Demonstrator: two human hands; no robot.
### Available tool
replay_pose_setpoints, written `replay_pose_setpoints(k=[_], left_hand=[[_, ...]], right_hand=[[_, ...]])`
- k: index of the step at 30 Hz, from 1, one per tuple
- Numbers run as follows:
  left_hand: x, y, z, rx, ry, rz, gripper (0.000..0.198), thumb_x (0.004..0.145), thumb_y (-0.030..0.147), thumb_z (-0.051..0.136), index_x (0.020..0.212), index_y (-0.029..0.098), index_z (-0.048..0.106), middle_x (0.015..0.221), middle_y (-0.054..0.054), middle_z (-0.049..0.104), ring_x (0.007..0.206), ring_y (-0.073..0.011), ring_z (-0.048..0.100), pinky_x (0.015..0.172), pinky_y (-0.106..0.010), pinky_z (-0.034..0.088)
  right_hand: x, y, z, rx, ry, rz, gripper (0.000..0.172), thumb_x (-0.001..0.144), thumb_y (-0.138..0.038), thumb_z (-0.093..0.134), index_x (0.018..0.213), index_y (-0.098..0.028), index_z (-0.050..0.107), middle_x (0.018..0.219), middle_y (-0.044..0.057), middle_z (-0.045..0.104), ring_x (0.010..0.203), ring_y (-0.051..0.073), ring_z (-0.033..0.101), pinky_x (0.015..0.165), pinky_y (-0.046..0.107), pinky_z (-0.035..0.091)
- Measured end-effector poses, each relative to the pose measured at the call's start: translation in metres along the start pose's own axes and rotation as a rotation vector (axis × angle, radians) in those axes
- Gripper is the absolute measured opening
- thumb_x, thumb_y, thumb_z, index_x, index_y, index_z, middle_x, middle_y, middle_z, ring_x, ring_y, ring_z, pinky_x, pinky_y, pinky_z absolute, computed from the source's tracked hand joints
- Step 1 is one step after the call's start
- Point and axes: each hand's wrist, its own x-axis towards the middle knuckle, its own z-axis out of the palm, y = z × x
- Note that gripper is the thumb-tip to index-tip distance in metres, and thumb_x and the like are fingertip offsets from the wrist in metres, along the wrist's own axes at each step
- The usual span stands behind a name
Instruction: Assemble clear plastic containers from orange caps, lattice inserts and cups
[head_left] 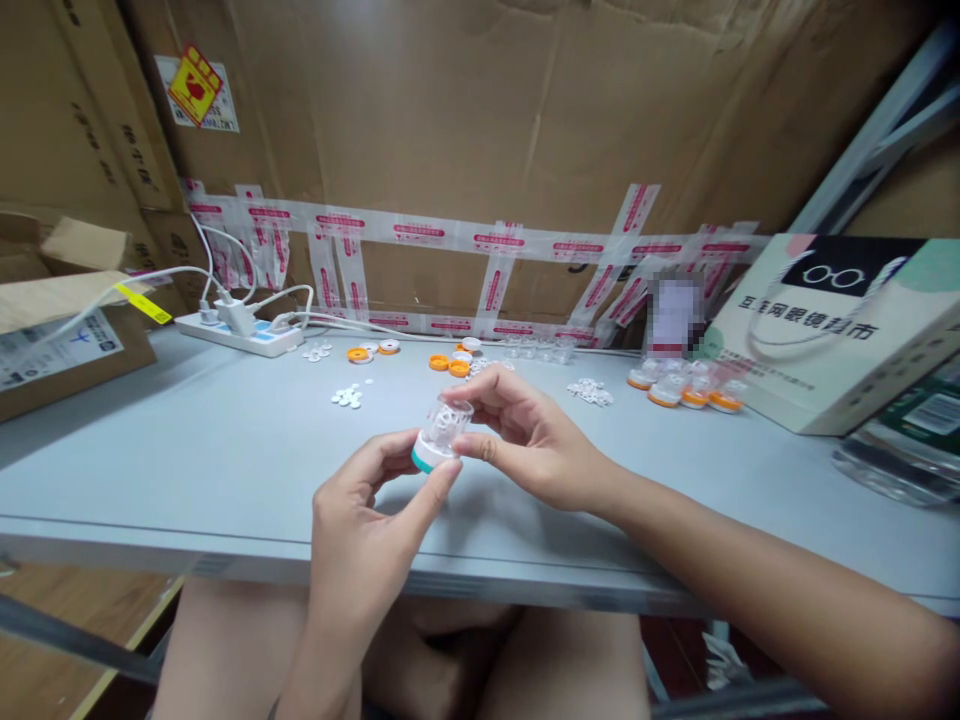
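Observation:
Held above the front of the table is a small clear plastic container (445,420) with a white and teal base, tilted slightly. A white openwork piece shows through its clear wall. My left hand (375,500) grips the base between thumb and fingers. The clear part is in my right hand (525,440), its fingers at the rim and its thumb low on the side. Behind the hands lie orange and white round caps (448,364) and a pile of white openwork pieces (487,370), partly hidden by my right hand.
Small white discs (347,396) lie left; more white openwork pieces (590,391) lie right. Clear containers with orange bases (694,397) stand by a paper bag (817,330). A power strip (240,333) with cables sits back left, near an open carton (67,340).

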Motion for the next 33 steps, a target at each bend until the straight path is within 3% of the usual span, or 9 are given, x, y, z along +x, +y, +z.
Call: replay_pose_setpoints(k=[10,15,20,33], left_hand=[[0.0002,-0.001,0.0003,-0.032,-0.011,-0.022,0.019,0.071,0.031,0.069,0.086,0.019,0.068,0.079,0.0,0.071,0.072,-0.0155,0.066,0.067,-0.021,0.055],[-0.0008,-0.0015,-0.0011,-0.04,-0.032,-0.027,0.017,0.071,0.031,0.07,0.085,0.02,0.067,0.076,0.002,0.07,0.07,-0.0136,0.066,0.066,-0.019,0.055],[-0.0006,-0.0014,-0.002,-0.032,-0.047,-0.052,0.019,0.071,0.031,0.07,0.086,0.02,0.068,0.077,0.001,0.07,0.071,-0.0135,0.066,0.065,-0.018,0.054],[0.0006,-0.0027,0.0004,-0.055,-0.039,-0.058,0.019,0.07,0.031,0.071,0.086,0.02,0.068,0.076,0.003,0.07,0.07,-0.0118,0.066,0.066,-0.016,0.054]], right_hand=[[0.0021,-0.001,-0.0027,0.108,-0.003,0.079,0.018,0.077,-0.025,0.065,0.093,-0.02,0.057,0.097,0.003,0.063,0.089,0.014,0.061,0.083,0.032,0.05],[0.0039,-0.0002,-0.0013,0.149,0.071,0.104,0.015,0.074,-0.029,0.068,0.082,-0.02,0.059,0.095,0.002,0.065,0.086,0.013,0.061,0.08,0.032,0.051],[0.0059,0.0046,0.0027,0.185,0.151,0.137,0.023,0.068,-0.032,0.073,0.072,-0.02,0.054,0.082,-0.001,0.065,0.075,0.012,0.061,0.071,0.028,0.051],[0.0042,0.0023,0.0017,0.194,0.132,0.049,0.012,0.072,-0.015,0.068,0.076,-0.02,0.059,0.086,-0.002,0.066,0.08,0.009,0.061,0.075,0.023,0.052]])
